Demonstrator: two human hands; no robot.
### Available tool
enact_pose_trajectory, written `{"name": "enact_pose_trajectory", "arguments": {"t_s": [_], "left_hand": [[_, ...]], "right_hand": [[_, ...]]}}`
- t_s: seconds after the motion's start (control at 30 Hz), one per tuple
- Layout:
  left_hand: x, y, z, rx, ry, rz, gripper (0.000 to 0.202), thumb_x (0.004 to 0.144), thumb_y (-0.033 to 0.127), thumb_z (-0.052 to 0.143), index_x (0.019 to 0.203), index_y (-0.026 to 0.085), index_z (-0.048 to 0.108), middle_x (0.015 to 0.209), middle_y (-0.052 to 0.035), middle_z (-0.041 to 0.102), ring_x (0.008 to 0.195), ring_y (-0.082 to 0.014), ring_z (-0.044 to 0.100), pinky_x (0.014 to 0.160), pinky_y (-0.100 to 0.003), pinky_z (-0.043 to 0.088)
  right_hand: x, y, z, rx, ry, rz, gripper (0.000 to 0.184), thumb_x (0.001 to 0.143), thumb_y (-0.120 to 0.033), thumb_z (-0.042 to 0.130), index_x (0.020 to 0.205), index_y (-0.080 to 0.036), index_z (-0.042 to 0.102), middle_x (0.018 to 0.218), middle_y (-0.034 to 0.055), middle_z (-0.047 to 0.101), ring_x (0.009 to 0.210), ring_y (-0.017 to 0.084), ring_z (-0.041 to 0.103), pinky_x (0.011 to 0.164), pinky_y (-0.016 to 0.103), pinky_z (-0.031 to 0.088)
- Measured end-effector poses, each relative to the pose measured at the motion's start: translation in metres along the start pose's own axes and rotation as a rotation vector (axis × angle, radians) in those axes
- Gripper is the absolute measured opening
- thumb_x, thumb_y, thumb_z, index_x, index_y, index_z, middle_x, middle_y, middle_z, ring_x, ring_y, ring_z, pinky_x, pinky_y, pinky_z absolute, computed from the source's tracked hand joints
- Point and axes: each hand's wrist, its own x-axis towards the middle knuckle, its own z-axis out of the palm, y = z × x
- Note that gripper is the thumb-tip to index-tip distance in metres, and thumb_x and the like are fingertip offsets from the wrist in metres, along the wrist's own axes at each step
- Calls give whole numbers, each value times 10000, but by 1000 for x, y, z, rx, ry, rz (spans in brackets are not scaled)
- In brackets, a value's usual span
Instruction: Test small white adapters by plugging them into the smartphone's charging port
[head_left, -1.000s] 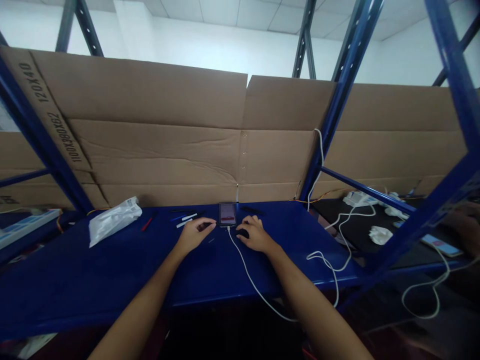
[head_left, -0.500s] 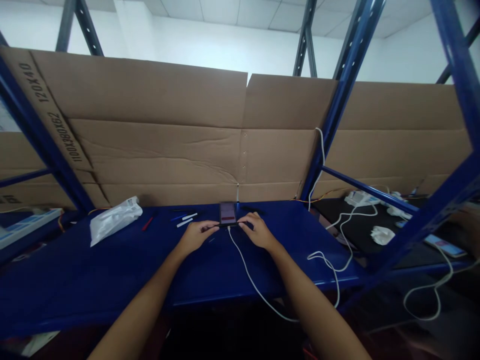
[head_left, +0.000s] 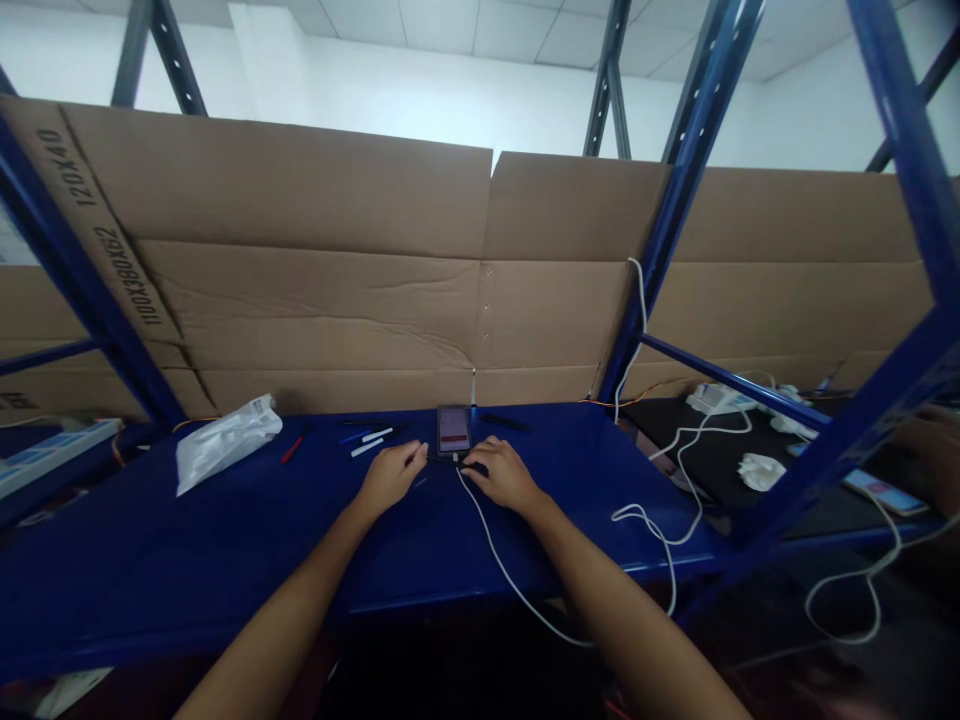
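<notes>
Cardboard sheets [head_left: 315, 290] stand behind a blue steel shelf [head_left: 187, 550]. On the shelf, a white bag [head_left: 229, 445] lies left, its contents hidden. The phone [head_left: 454, 430] lies between and just beyond the left hand [head_left: 391, 478] and right hand [head_left: 501, 475], its white cable [head_left: 495, 550] trailing near. Each hand's fingers are together; any grip cannot be told.

Black print on the cardboard sheet [head_left: 262, 200] at ten o'clock reads "120X40" and, further along the same slanting fold, "1100X380X62".
</notes>
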Motion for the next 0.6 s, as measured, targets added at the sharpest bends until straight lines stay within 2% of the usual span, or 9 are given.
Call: {"name": "enact_pose_trajectory", "arguments": {"t_s": [0.1, 0.23, 0.4, 0.47, 0.6], "left_hand": [[0, -2, 2, -67, 51, -24, 518, 977, 514, 382, 570, 201, 314, 524, 45, 318, 521, -112, 346, 536, -262, 227], [-1, -2, 0, -122, 110, -49, 554, 955, 539, 416, 547, 201, 255, 522, 43, 246, 509, -104, 278, 521, -272, 199], [1, -3, -9, -266, 245, -164, 559, 962, 550, 426, 543, 208, 287, 522, 37, 291, 515, -112, 312, 515, -267, 249], [2, -4, -11, -285, 234, -181, 554, 967, 553, 424, 545, 205, 335, 521, 37, 330, 518, -115, 345, 523, -261, 271], [1, -1, -6, -240, 101, -129, 532, 967, 561, 429, 586, 191, 459, 524, 41, 389, 529, -120, 400, 537, -250, 289]], "right_hand": [[2, 0, 3, 31, 33, 6, 74, 916, -268, 687, 964, -230, 729, 967, 54, 698, 904, 194, 594, 902, 340, 427], [2, 2, 5, 45, 30, 49, 35, 868, -201, 716, 880, -216, 688, 847, 30, 677, 840, 191, 587, 815, 312, 445], [1, 11, 9, 108, 67, 159, 64, 838, -207, 751, 832, -215, 688, 828, 18, 705, 840, 186, 609, 766, 287, 454], [3, 15, 11, 167, 64, 200, 39, 841, -226, 756, 838, -220, 717, 853, 17, 732, 833, 182, 635, 778, 289, 466], [5, 18, 12, 254, 84, 215, 34, 840, -227, 754, 872, -218, 745, 873, 19, 749, 821, 179, 666, 772, 280, 483]]}}
